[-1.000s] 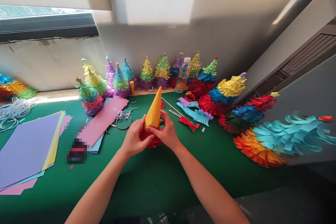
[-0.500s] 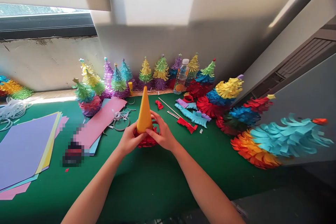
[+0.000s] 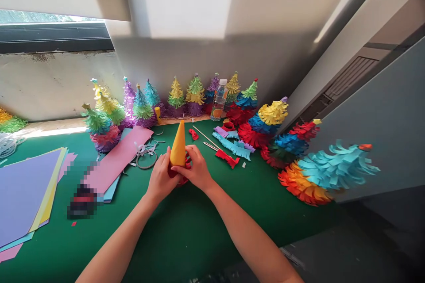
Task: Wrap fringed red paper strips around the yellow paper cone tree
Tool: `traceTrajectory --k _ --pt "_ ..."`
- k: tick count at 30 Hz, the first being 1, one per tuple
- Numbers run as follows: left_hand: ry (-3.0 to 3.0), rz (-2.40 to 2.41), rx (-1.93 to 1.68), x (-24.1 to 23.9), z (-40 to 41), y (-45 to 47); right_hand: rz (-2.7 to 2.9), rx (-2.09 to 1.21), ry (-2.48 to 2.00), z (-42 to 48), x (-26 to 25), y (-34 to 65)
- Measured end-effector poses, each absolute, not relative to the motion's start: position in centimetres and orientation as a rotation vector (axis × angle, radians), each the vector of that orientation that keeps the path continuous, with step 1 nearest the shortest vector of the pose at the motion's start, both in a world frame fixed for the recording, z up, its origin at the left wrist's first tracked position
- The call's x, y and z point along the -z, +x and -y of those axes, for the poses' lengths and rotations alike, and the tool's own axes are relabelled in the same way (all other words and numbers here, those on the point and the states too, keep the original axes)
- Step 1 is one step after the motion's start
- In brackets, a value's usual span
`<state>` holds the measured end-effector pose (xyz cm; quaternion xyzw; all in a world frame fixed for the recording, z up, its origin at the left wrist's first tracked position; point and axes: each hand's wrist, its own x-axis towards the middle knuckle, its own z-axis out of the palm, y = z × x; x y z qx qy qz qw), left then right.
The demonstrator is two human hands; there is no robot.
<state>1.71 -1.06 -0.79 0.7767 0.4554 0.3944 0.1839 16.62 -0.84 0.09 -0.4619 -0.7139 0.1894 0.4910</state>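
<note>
Your left hand (image 3: 161, 176) and right hand (image 3: 196, 170) clasped the yellow cone (image 3: 178, 147), tip up, red fringe (image 3: 183, 181) at its base, over the green table (image 3: 166, 239), short of its far edge; paper trees (image 3: 195, 93) lined that edge.

Smooth, matt paper cone (image 3: 178, 148); glossy plastic bottle (image 3: 219, 101).

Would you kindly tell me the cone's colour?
The cone is orange-yellow, best seen in the head view.
</note>
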Motion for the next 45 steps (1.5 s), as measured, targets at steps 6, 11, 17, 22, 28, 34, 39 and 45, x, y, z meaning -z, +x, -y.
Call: traceTrajectory --k 6,11,17,22,28,34,39,45 --pt "1.993 -1.348 -1.165 1.0 0.1 1.2 1.793 -0.289 -1.174 0.2 -1.4 18.5" --pt "1.957 -1.368 -1.166 2.3 -1.0 1.0 1.717 0.077 -1.828 -5.7 -2.9 25.8" --pt "2.011 -1.293 -1.126 3.3 -1.2 1.4 1.824 0.2 -2.297 -11.3 -2.0 31.8" --pt "2.071 -1.261 -1.085 3.6 -0.9 1.3 1.867 0.321 -2.172 -12.0 -2.5 31.9" --pt "2.055 -1.358 -1.254 2.7 -0.9 1.0 1.643 0.14 -1.572 -7.8 -7.3 30.6" --pt "1.939 -1.106 -1.589 -1.2 0.1 -2.0 1.747 -0.578 -0.768 1.4 -9.3 26.2" --pt "1.872 -0.634 -1.038 -3.5 1.5 -3.2 2.196 -0.889 -0.542 2.1 -7.9 21.5" --pt "1.831 -0.664 -0.772 -4.0 1.1 -3.4 2.229 -1.019 -0.754 0.6 -4.9 20.8"
